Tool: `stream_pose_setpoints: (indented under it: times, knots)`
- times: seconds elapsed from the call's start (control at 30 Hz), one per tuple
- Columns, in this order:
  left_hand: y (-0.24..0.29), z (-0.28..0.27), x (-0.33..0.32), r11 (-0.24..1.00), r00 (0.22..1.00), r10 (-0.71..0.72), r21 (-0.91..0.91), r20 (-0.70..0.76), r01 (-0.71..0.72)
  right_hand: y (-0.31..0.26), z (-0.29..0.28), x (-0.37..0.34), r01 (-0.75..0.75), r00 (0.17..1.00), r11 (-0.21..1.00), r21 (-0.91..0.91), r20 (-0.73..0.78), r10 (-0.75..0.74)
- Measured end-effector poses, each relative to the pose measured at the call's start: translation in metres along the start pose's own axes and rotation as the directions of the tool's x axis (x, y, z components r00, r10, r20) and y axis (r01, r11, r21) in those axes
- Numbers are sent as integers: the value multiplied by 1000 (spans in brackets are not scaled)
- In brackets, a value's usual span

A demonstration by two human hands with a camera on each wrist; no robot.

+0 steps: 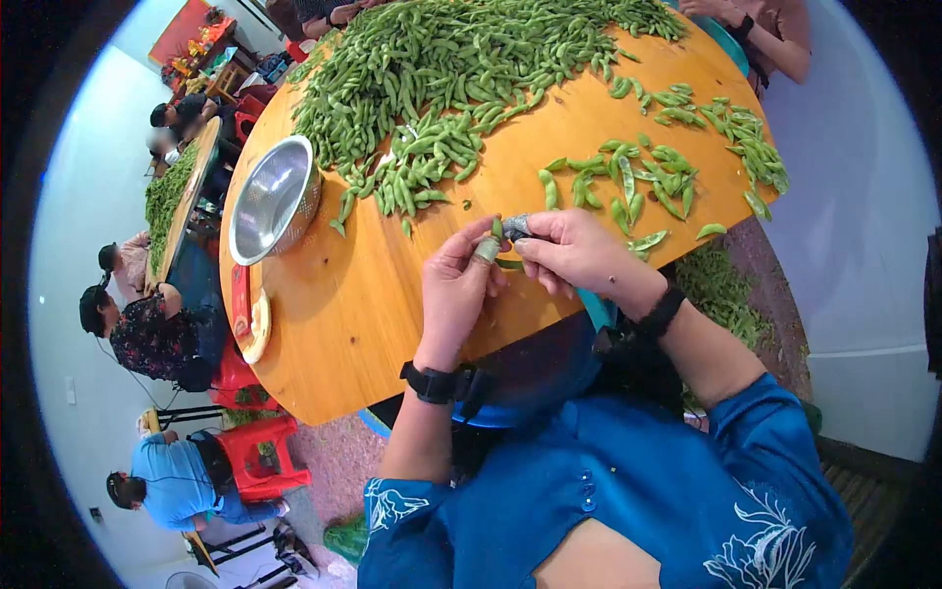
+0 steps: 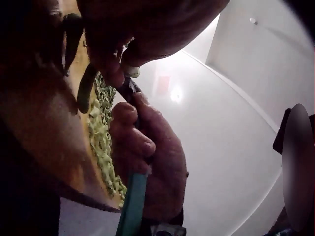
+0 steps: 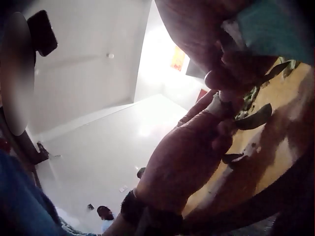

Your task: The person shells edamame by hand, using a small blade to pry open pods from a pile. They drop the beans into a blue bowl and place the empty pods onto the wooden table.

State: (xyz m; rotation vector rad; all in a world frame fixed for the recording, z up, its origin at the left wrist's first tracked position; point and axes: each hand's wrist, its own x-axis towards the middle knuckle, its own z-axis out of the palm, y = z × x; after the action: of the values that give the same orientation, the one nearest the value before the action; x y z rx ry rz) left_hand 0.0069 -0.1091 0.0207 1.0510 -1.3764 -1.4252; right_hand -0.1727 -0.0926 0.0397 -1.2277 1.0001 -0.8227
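My left hand [image 1: 456, 290] pinches a green bean pod [image 1: 497, 228] upright over the table's near edge. A pale cover wraps its thumb [image 1: 488, 249]. More pods poke out below its fingers, such as a dark green pod [image 3: 258, 118] in the right wrist view. My right hand [image 1: 579, 250] meets it fingertip to fingertip at the pod, fingers curled. A dark grey, silvery wrap [image 1: 515, 228] sits at its fingertips, touching the pod's side; the pinch itself is partly hidden. A teal strip [image 2: 133, 206] shows below the right hand in the left wrist view.
A large heap of bean pods [image 1: 422, 69] covers the far side of the round wooden table [image 1: 343, 294]. Looser pods [image 1: 667, 177] lie at the right. A metal colander [image 1: 275, 201] stands at the left. A blue basin [image 1: 530, 383] sits below the edge. Other people work nearby.
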Motion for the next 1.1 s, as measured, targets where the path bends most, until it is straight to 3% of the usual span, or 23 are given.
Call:
stream_pose_setpoints:
  times: [0.13, 0.3, 0.37, 0.6, 0.67, 0.7, 0.77, 0.87, 1.0, 1.1]
  knots:
    - [0, 1, -5, 999, 999, -20, 40, 35, 19, 2, 3, -3, -27, 999, 999, 18, -26, 27]
    - [4, -9, -3, 999, 990, -43, -12, 134, 45, 0, 7, -10, -57, 998, 967, 249, -16, 63]
    - [-1, -14, -1, 974, 972, -86, -188, 217, 129, 4, 8, -10, -53, 998, 963, 266, -24, 61]
    - [-4, -14, 1, 892, 936, -101, -387, 337, 235, 9, 11, -6, -24, 999, 924, 382, -24, 36]
    - [0, -6, -3, 961, 978, -20, -266, 208, 76, 4, 15, -7, -6, 999, 947, 322, -43, 21]
    - [2, -6, -3, 961, 978, -22, -267, 206, 78, 1, 17, -8, 10, 998, 966, 260, -61, 6]
    - [3, -7, -6, 1000, 990, -20, -13, 138, 22, 1, 19, -9, 0, 999, 957, 289, -52, 16]
    - [-2, -7, -5, 997, 987, 71, -25, 144, -69, 3, 21, -7, -8, 997, 943, 333, -65, 31]
    - [-2, -6, -5, 994, 989, 78, -88, 123, -67, 6, 20, -3, -43, 986, 917, 396, -129, 102]
    - [0, -3, -4, 992, 997, 63, -110, 40, -58, 1, 18, -10, 9, 980, 935, 354, -190, 62]
